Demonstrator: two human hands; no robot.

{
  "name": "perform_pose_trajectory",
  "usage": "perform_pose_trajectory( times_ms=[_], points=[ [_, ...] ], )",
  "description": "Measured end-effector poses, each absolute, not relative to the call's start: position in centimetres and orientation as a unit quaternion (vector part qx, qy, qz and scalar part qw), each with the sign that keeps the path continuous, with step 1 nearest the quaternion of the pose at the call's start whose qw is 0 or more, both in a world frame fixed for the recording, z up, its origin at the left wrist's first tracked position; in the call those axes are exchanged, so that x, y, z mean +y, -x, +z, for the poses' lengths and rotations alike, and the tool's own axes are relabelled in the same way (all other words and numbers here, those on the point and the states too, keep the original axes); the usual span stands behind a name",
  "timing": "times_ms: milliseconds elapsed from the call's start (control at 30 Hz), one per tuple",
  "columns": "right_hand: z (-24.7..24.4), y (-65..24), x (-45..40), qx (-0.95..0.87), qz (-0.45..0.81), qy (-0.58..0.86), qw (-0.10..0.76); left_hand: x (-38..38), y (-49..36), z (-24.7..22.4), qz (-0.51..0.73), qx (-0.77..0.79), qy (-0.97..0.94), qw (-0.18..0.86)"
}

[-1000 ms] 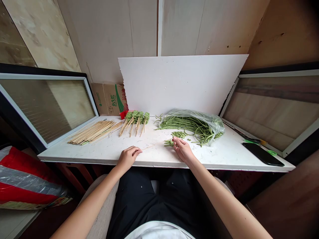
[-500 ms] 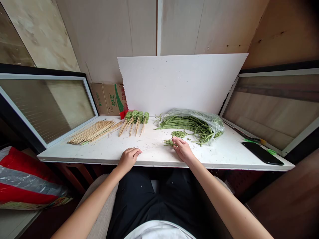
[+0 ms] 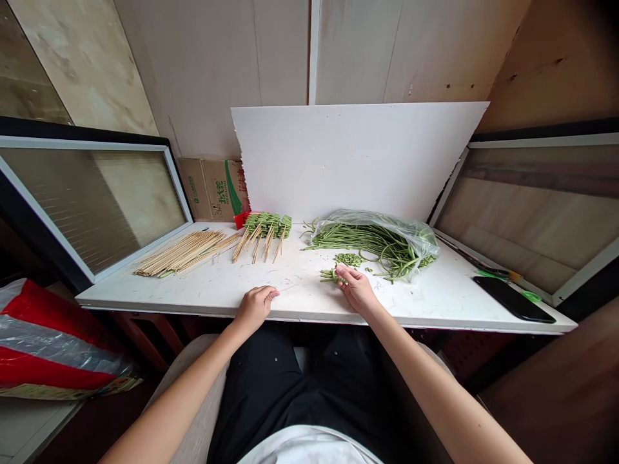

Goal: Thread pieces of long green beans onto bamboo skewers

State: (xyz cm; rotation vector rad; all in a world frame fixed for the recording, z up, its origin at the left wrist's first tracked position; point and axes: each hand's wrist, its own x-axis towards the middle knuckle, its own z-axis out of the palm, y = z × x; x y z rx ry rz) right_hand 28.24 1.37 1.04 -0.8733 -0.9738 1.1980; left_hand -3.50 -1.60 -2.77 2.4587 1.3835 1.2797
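My right hand is closed round a small green bean bundle above the white table. Near the table's front edge, my left hand has its fingers pressed together; what they hold, if anything, is too small to make out. Behind my right hand lies a small pile of cut bean pieces. Long green beans spill from a clear plastic bag. Skewers threaded with green beans lie at the back left of centre, and a heap of bare wooden skewers is left of them.
A black phone lies at the right end of the white table, near a green ring and scissors. A white board and a cardboard box stand at the back. Framed glass panels flank both sides.
The whole view has shifted slightly. Both hands keep nearly the same places over the table, and my right hand still grips the bean bundle.
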Motion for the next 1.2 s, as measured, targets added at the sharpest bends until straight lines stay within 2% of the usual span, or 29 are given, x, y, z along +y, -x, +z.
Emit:
perform_pose_trajectory(
  times_ms=[300,667,967,1200],
  points=[
    [1.0,-28.1,1.5,-0.411,0.500,0.385,0.657,-0.7,3.0,-2.7,0.376,0.460,-0.804,0.031],
    [0.6,-28.3,1.8,-0.432,0.497,0.391,0.643,-0.8,3.4,-2.2,0.356,0.473,-0.804,0.051],
    [0.9,-28.3,1.6,-0.397,0.501,0.376,0.670,-1.2,3.9,-0.2,0.415,0.447,-0.792,0.001],
    [0.8,-28.4,1.8,-0.371,0.516,0.372,0.676,-1.3,3.9,-0.7,0.394,0.409,-0.821,-0.054]
  ],
)
